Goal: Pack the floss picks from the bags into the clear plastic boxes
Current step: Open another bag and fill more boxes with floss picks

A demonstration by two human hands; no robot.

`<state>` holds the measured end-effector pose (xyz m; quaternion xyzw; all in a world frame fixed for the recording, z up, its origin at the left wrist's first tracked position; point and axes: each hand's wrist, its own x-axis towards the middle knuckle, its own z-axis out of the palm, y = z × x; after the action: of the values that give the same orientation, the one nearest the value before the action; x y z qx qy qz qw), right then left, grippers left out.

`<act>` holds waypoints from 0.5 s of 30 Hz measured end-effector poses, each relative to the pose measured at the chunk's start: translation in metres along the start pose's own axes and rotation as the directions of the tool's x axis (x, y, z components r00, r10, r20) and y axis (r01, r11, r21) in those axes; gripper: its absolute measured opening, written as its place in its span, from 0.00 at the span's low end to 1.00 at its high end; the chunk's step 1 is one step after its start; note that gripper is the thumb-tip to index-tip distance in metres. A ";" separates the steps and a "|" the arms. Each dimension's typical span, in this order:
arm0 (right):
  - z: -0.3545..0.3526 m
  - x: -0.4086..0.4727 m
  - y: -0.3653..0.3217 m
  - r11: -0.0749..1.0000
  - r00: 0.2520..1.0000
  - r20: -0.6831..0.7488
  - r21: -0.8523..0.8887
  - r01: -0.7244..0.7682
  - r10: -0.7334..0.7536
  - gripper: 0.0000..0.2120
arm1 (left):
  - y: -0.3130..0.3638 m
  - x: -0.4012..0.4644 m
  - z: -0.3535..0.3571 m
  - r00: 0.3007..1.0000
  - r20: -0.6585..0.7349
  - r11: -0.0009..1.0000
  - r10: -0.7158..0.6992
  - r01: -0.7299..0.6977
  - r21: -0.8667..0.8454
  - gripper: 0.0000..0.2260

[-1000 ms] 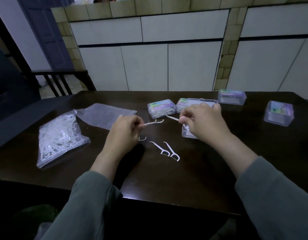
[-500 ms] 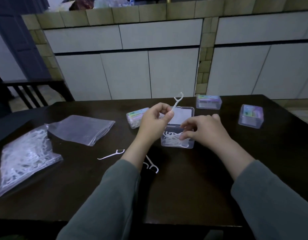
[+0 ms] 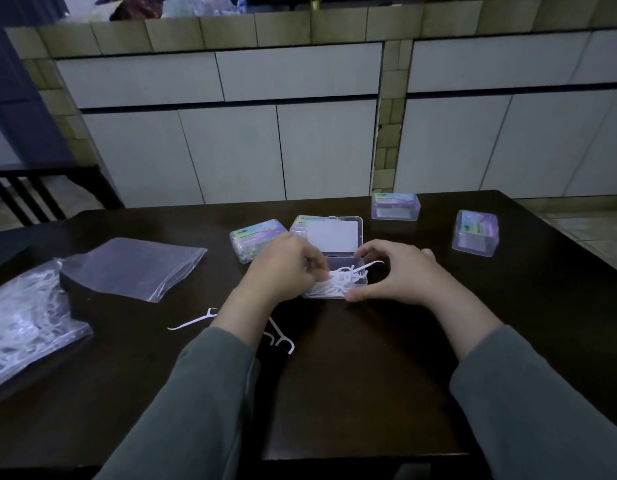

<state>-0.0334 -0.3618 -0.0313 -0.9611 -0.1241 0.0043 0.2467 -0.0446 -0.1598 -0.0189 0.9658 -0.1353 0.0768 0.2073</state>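
Clear plastic: open box (image 3: 334, 271) sits mid-table with its lid (image 3: 329, 237) tipped back; every place below is given relative to it.
Floss picks inside: a white heap (image 3: 334, 284) rises to the rim, and 1 pick (image 3: 367, 266) pokes out over the right wall.
Left hand (image 3: 282, 268): at the left wall, fingers curled into the heap and seemingly pinching picks; the fingertips are lost in the white tangle.
Right hand (image 3: 393, 271): cupped round the right side, thumb (image 3: 357, 295) on the near corner and forefinger arched over the far corner, steadying it.
Loose picks: 1 (image 3: 192, 318) lies to the near left on the table (image 3: 369, 375); 2 more (image 3: 282, 339) lie nearer still, partly under the left sleeve.
Bags: the full bag (image 3: 26, 323) lies far left; a flat, seemingly empty bag (image 3: 133, 268) lies between it and the box.
Other boxes: 1 closed box (image 3: 256, 239) just to the far left, 2 closed ones (image 3: 396, 206) (image 3: 476, 232) to the far right.
Risk: pressing down an overfull heap could flick the protruding pick out, or stop the lid from closing; the left sleeve could sweep the 2 near picks off the table edge.
Hidden: how full the box truly is, the labels on the boxes, and the full bag's left end, which is cut off by the frame.
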 end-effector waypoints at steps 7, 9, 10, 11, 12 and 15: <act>0.006 0.003 -0.002 0.998 0.999 0.009 0.048 0.044 -0.045 0.30 | 0.014 0.001 0.007 0.993 -0.078 0.996 0.085 -0.085 0.004 0.07; 0.007 0.003 -0.003 0.997 0.998 0.006 0.053 0.063 -0.063 0.29 | 0.022 0.008 0.014 0.996 -0.058 0.998 0.064 -0.063 0.017 0.09; 0.007 0.003 -0.003 0.997 0.998 0.003 0.048 0.066 -0.066 0.30 | 0.025 0.012 0.017 0.999 -0.034 0.999 0.042 -0.041 0.029 0.09; 0.007 0.003 -0.002 0.997 0.998 0.001 0.040 0.066 -0.066 0.30 | 0.027 0.015 0.018 1.000 -0.010 0.999 0.018 -0.018 0.036 0.09; 0.007 0.004 -0.002 0.997 0.998 0.000 0.036 0.065 -0.065 0.31 | 0.027 0.018 0.019 1.000 0.012 0.999 -0.003 0.003 0.036 0.08; 0.008 0.003 -0.002 0.996 0.998 -0.002 0.050 0.069 -0.068 0.30 | 0.024 0.018 0.021 1.000 0.017 1.000 0.002 -0.002 -0.001 0.06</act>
<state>-0.0312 -0.3559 -0.0369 -0.9498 -0.1567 -0.0014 0.2709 -0.0328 -0.1937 -0.0254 0.9662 -0.1381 0.0687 0.2063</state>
